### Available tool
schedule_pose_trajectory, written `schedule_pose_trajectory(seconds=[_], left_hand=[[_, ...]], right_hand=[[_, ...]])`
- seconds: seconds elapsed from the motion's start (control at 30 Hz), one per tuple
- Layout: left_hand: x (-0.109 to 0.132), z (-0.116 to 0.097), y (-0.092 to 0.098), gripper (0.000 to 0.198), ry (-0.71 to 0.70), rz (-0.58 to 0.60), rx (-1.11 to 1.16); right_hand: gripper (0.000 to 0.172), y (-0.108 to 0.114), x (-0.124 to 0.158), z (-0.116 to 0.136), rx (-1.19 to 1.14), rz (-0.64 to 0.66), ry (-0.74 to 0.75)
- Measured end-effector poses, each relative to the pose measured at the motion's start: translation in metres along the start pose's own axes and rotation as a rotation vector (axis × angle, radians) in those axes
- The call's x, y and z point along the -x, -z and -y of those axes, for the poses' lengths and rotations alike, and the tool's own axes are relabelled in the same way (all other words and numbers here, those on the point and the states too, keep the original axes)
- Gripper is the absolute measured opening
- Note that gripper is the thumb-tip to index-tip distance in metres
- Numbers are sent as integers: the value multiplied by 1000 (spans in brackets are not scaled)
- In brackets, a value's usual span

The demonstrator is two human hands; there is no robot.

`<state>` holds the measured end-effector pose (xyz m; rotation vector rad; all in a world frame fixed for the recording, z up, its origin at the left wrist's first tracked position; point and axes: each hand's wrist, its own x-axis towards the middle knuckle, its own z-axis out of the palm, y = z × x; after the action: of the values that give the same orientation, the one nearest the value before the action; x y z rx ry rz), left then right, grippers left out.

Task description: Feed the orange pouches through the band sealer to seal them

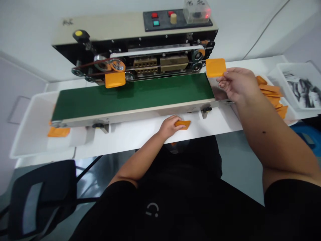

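Note:
Between the thumb and fingers of my right hand (237,82) is the lower corner of a flat orange packet (215,67). That packet stands upright at the right end of the band sealing machine (135,30), near its rollers. Below the conveyor, my left hand (170,127) is closed around another orange packet (184,125) over the white table. A third orange packet (115,80) hangs at the machine's left rollers, above the green conveyor belt (140,93).
A white bin (27,124) at the left end holds orange packets (59,132). More orange packets (272,93) lie in a container at the right, beside a white bin (288,87) of small black-and-white items. A black chair (45,194) stands at lower left.

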<state>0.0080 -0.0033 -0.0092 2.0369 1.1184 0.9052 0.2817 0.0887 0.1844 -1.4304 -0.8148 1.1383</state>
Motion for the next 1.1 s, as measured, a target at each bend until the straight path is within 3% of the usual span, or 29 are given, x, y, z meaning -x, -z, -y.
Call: schedule_pose_trajectory(seconds=[0.17,0.4,0.47,0.53,0.67,0.77,0.83,0.97,1.1], left_hand=[[1,-5,2,20,13,12,-3],[1,-8,4,21,17,16,6],[2,-8,4,20,5,13,-1],[2,-7,4,19,-2,12,-10],[2,-8,4,19,-4,26,-29],[1,-10,4,22,6,38,-34],[1,-12,4,24,10,38,-37],[3,-13,3,25,12,15,-40],[3,-13,3,28,-12,20,-15]], right_hand=[[20,-25,-6,1,30,37,-36],[3,-66,-26,-10,106,134,-36],[10,-64,-30,-16,74,200,81],[17,-55,-21,-24,78,183,221],[16,-30,42,-53,185,75,462],[18,-15,93,-93,472,219,645],[23,-9,111,-123,712,338,769],[26,-6,112,-167,930,448,914],[21,0,104,-178,928,478,932]])
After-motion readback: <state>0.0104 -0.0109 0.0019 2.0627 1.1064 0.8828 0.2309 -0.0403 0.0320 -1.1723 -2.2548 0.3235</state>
